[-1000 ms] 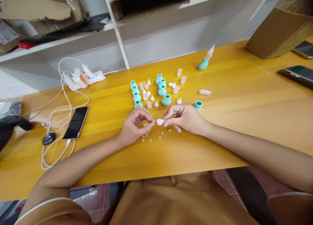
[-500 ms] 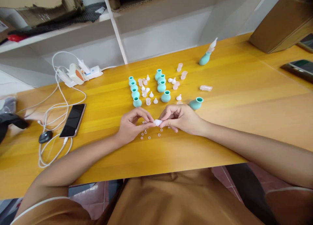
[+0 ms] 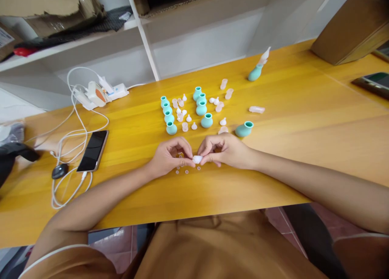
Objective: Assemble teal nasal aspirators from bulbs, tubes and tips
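Between my two hands is a small white nozzle tip (image 3: 197, 159). My left hand (image 3: 170, 157) is pinched at its left end; whether those fingers also hold a small ring I cannot tell. My right hand (image 3: 229, 151) grips the right end between thumb and fingers. Several tiny clear rings (image 3: 186, 171) lie on the table under and around my left hand. Beyond the hands stand two rows of teal squeeze bulbs (image 3: 207, 120), with white nozzle tips (image 3: 194, 126) and clear connectors (image 3: 185, 127) among them. One teal bulb (image 3: 244, 129) lies tilted just past my right hand.
At the back right rests an assembled bulb with a nozzle (image 3: 256, 71). A clear tube (image 3: 257, 109) lies nearer. On the left are a phone (image 3: 92, 150), looped white cables and a power strip (image 3: 117, 91). A cardboard box (image 3: 349, 32) occupies the far right corner.
Both hands have shifted slightly toward me with the white nozzle tip, which now sits turned a little differently between the fingertips. Items on the table have stayed put.
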Tool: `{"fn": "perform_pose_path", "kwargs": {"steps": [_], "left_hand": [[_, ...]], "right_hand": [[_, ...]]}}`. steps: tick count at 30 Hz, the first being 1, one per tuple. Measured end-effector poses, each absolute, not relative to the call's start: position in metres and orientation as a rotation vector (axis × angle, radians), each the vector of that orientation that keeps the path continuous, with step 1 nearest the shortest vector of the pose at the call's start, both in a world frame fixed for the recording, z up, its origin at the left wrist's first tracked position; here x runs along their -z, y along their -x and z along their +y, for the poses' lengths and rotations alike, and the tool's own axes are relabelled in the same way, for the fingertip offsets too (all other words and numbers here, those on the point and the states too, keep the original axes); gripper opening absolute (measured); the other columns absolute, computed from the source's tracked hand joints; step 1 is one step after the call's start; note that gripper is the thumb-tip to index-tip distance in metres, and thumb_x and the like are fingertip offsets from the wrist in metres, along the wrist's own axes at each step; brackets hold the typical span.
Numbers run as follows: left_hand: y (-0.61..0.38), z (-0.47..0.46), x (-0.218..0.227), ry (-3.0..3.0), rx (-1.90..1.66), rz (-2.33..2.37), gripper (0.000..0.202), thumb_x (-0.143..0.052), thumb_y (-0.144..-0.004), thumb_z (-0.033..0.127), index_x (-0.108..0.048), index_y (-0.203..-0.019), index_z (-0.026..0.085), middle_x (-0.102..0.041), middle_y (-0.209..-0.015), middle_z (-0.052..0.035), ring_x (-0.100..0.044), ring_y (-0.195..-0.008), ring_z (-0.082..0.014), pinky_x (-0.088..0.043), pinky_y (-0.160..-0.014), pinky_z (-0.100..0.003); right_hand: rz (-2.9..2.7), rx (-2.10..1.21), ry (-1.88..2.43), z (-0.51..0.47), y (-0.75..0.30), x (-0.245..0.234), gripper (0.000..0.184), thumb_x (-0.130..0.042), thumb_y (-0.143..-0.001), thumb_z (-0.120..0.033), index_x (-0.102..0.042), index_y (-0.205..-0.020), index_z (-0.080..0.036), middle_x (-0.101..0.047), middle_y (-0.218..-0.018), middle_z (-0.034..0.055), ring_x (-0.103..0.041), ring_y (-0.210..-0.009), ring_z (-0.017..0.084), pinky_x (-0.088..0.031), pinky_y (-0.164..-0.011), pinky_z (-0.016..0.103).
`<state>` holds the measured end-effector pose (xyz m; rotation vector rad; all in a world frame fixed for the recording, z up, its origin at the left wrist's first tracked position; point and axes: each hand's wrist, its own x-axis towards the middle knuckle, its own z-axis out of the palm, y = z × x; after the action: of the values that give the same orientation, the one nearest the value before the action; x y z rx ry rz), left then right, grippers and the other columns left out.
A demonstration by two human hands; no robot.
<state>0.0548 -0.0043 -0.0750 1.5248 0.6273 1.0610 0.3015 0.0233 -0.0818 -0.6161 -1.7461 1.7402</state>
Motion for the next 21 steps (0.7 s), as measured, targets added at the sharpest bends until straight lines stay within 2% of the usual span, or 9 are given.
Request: {"fn": "perform_pose_path", "kwargs": {"steps": [6,15,21], "left_hand": [[-0.0546,-0.0042,0.0748,-1.487,-0.977,0.653,0.037,-0.105,-0.069,0.024,-0.072,-0.081,0.015,-0.072,-0.084,0.0003,-0.069,-0.075,-0.0092,-0.060,-0.074,-0.021],[-0.0526,-0.0039,0.0760,-1.501,-0.941,0.666,0.034,-0.103,-0.072,0.025,-0.072,-0.083,0.015,-0.071,-0.086,-0.0005,-0.069,-0.078,-0.0096,-0.060,-0.075,-0.022],[-0.0525,-0.0043,0.0753,-1.496,-0.885,0.702,0.037,-0.104,-0.072,0.031,-0.072,-0.081,0.015,-0.071,-0.085,-0.0013,-0.069,-0.077,-0.0108,-0.060,-0.073,-0.023]], "right_hand": [[-1.758,-1.772,0.579,0.0223,-0.3019,0.0814,0.038,-0.096,-0.084,-0.041,-0.069,-0.082,-0.014,-0.083,-0.098,0.0081,-0.065,-0.061,0.008,-0.051,-0.048,0.018],[-1.792,-1.718,0.572,0.0220,-0.3033,0.0828,0.035,-0.095,-0.085,-0.041,-0.073,-0.084,-0.015,-0.083,-0.099,0.0087,-0.067,-0.060,0.009,-0.052,-0.048,0.019],[-1.835,-1.724,0.580,0.0223,-0.3046,0.0821,0.037,-0.094,-0.086,-0.046,-0.074,-0.085,-0.015,-0.083,-0.100,0.0087,-0.068,-0.065,0.010,-0.052,-0.049,0.019]]}}
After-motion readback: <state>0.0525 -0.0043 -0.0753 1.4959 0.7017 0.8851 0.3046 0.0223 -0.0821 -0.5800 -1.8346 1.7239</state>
